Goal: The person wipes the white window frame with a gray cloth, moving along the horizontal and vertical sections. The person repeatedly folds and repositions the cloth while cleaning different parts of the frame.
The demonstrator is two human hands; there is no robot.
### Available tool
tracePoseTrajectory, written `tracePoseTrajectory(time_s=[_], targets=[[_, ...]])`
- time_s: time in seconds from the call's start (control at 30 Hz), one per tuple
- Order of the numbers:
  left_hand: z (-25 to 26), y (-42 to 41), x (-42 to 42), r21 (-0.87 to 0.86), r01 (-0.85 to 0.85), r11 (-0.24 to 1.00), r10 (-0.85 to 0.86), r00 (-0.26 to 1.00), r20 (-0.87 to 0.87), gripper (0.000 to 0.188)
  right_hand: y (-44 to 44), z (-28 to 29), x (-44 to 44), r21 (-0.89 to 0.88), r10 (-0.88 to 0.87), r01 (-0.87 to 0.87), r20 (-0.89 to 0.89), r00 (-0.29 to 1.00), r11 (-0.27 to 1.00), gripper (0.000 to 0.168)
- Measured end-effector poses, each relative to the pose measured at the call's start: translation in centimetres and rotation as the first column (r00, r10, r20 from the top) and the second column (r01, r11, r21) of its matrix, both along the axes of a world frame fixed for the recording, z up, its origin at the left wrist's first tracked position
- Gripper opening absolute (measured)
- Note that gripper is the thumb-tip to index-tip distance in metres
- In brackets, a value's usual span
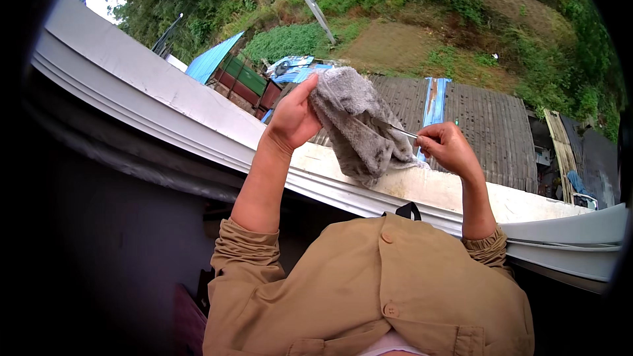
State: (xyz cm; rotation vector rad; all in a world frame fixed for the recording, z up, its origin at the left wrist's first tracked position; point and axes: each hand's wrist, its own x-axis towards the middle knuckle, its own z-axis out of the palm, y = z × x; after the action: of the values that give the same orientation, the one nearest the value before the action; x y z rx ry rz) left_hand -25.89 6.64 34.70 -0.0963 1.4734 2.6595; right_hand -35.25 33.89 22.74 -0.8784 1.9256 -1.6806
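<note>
A grey, dirt-stained fluffy cloth (346, 123) hangs in front of me over the white window sill (445, 190). Its upper left part is gripped by my left hand (296, 113), with the thumb against the fabric. Between the thumb and fingers of my right hand (447, 148) is a thin metal rod or handle (406, 132), which points left towards the cloth. The far end of this tool is hidden in the cloth's folds, so its kind cannot be told. The cloth's lower edge lies at or just over the sill.
White window frame rails (173, 123) run across below my forearms. Beyond the sill is a drop to a corrugated roof (487, 133) with a blue strip. A blue sheet roof (212, 59), a utility pole (309, 2) and a green slope lie farther out.
</note>
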Motion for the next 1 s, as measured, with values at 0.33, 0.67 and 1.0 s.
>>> tracePoseTrajectory(time_s=[0.33, 0.67, 1.0], targets=[[1.7, -1.9, -0.2, 0.089, 0.003, 0.996, 0.017, 0.976, -0.217, 0.057, 0.5, -2.9, 0.1, 0.126, -0.092, 0.126, -0.248, 0.964, 0.984, 0.016], [2.0, -0.3, -1.4, 0.182, 0.04, 0.982, 0.013, 0.96, -0.281, 0.055, -1.4, -5.3, 1.4, 0.219, 0.032, 0.01, -0.184, 0.982, 0.976, 0.012], [-0.3, 2.9, -0.8, 0.188, 0.131, 0.973, -0.1, 0.981, -0.166, 0.059, -3.1, -5.3, 2.2, -0.653, 0.243, 0.1, 0.414, 0.877, 0.751, 0.017]])
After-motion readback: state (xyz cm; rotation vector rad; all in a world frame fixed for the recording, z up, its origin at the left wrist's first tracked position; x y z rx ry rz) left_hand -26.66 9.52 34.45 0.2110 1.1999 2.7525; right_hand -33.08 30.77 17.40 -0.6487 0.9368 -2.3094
